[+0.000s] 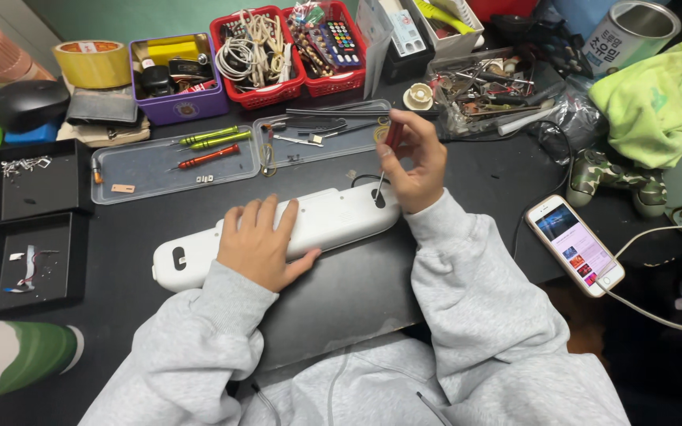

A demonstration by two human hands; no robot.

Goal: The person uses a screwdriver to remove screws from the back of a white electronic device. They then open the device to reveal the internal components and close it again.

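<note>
On the black mat, we steady the long white casing (pixel 278 229) under our flat, open left hand (pixel 260 243).
Our right hand (pixel 412 162) pinches a red screwdriver (pixel 387 154); we'd keep it upright in the end hole.

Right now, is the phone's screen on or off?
On. The phone lies face up at the desk's right, its screen lit with colourful pictures, a white cable plugged in.

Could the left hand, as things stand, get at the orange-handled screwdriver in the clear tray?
Probably yes: the left hand rests flat on the white device, holding nothing, and the orange-handled screwdriver lies uncovered in the open clear tray just beyond.
</note>
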